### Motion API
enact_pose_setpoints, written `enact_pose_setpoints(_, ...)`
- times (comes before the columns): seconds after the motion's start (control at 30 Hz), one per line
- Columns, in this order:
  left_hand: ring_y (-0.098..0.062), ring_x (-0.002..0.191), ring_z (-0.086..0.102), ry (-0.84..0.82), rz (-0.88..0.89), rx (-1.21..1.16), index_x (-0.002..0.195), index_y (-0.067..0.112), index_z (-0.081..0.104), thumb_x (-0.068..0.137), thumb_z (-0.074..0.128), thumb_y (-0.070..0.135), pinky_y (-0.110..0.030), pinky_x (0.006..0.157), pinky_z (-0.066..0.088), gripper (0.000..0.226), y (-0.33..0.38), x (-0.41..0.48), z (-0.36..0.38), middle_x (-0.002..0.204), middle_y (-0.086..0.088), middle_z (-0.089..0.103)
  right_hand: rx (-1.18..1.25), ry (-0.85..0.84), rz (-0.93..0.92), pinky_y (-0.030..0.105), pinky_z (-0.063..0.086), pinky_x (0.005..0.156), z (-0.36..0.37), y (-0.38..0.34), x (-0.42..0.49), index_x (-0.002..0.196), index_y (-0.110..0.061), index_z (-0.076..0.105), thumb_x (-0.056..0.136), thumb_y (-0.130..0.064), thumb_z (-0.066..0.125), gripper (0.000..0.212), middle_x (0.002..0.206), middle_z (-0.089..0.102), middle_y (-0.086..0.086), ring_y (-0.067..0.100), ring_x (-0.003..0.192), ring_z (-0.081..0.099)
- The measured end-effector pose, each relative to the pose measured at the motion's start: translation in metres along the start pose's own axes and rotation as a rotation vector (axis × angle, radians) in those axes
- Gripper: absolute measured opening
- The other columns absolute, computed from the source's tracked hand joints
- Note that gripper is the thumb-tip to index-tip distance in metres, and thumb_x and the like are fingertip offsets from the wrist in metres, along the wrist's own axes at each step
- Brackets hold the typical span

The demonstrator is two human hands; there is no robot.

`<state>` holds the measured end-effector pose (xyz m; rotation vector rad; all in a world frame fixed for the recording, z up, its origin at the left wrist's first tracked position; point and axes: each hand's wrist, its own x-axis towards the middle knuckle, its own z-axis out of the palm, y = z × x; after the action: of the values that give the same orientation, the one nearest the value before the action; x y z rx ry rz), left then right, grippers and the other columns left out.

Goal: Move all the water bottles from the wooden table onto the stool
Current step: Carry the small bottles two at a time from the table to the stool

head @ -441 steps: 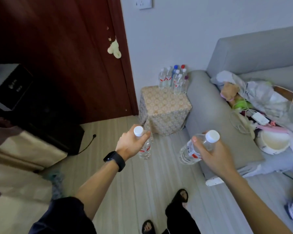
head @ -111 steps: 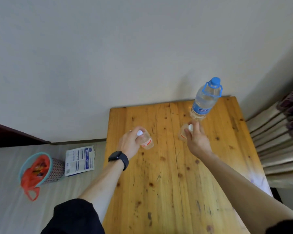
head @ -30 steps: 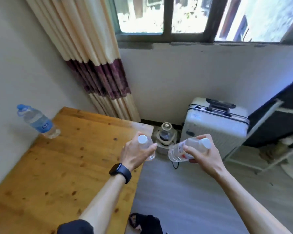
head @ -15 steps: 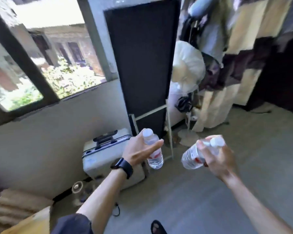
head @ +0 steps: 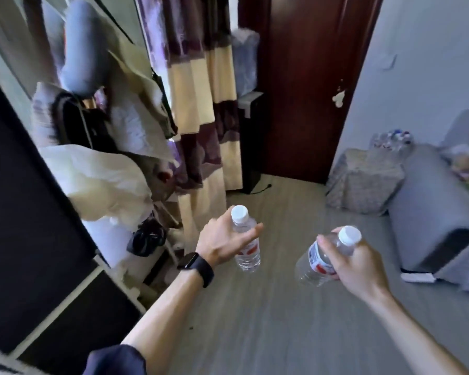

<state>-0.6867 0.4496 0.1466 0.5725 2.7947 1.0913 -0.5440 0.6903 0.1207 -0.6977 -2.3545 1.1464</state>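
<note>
My left hand [head: 222, 243] grips a small clear water bottle [head: 245, 247] with a white cap, held upright over the floor. In my right hand [head: 355, 263] is a second white-capped bottle [head: 318, 262], tilted with its base toward the left. The cloth-covered stool [head: 363, 180] stands at the far right against the wall, beside the sofa. Several bottles [head: 391, 140] are clustered at its back edge. The wooden table is out of view.
A grey sofa [head: 431, 212] with clutter fills the right side. A dark red door [head: 303, 85] is straight ahead, a black cabinet [head: 251, 142] and cable beside it. A clothes rack [head: 106, 131], curtain [head: 201, 104] and dark panel [head: 25, 212] crowd the left. Grey floor [head: 268, 307] lies between.
The view has swung from the table past the window and suitcase to the door, stool and sofa. Both hands have kept hold of their bottles throughout.
</note>
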Motion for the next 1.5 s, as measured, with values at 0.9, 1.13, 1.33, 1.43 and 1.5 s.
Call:
enact_pose_setpoints(0.9, -0.016, 0.087, 0.066, -0.363, 0.153, 0.031, 0.095, 0.036, 0.059, 0.067, 0.053, 0.086, -0.039, 0.081, 0.058, 0.057, 0.286, 0.458, 0.335, 0.086, 0.014, 0.069, -0.118, 0.272, 0.258, 0.038, 0.052, 0.078, -0.174, 0.222, 0.462, 0.102, -0.018, 0.057, 0.079, -0.063, 0.066, 0.052, 0.085, 0.07, 0.004, 0.034, 0.093, 0.064)
enact_pose_setpoints(1.13, -0.014, 0.089, 0.067, -0.38, 0.159, -0.011, 0.1, 0.039, 0.06, 0.063, 0.05, 0.09, -0.04, 0.083, 0.058, 0.064, 0.326, 0.587, 0.402, 0.09, 0.014, 0.07, -0.121, 0.278, 0.258, 0.038, 0.052, 0.075, -0.188, 0.264, 0.596, 0.095, -0.021, 0.054, 0.072, -0.072, 0.058, 0.056, 0.081, 0.068, -0.001, 0.034, 0.087, 0.063)
enact_pose_setpoints(1.33, -0.018, 0.093, 0.066, -0.403, 0.21, -0.006, 0.1, 0.038, 0.055, 0.072, 0.058, 0.083, -0.038, 0.084, 0.056, 0.053, 0.371, 0.714, 0.45, 0.094, 0.012, 0.069, -0.148, 0.316, 0.301, 0.039, 0.051, 0.073, -0.204, 0.291, 0.72, 0.094, -0.022, 0.055, 0.081, -0.056, 0.068, 0.04, 0.082, 0.069, 0.002, 0.034, 0.087, 0.064)
enact_pose_setpoints(1.43, -0.016, 0.094, 0.066, -0.413, 0.217, -0.064, 0.099, 0.036, 0.056, 0.073, 0.061, 0.08, -0.038, 0.085, 0.056, 0.051, 0.397, 0.772, 0.473, 0.094, 0.012, 0.07, -0.125, 0.35, 0.321, 0.041, 0.055, 0.075, -0.214, 0.309, 0.78, 0.099, -0.023, 0.057, 0.074, -0.071, 0.061, 0.055, 0.086, 0.071, 0.002, 0.031, 0.088, 0.066)
enact_pose_setpoints(1.5, -0.016, 0.093, 0.065, -0.45, 0.23, -0.053, 0.1, 0.034, 0.055, 0.075, 0.06, 0.079, -0.035, 0.084, 0.055, 0.052, 0.412, 0.804, 0.491, 0.094, 0.011, 0.069, -0.131, 0.357, 0.333, 0.042, 0.056, 0.073, -0.222, 0.324, 0.814, 0.099, -0.021, 0.058, 0.068, -0.079, 0.055, 0.066, 0.084, 0.071, 0.001, 0.03, 0.085, 0.067)
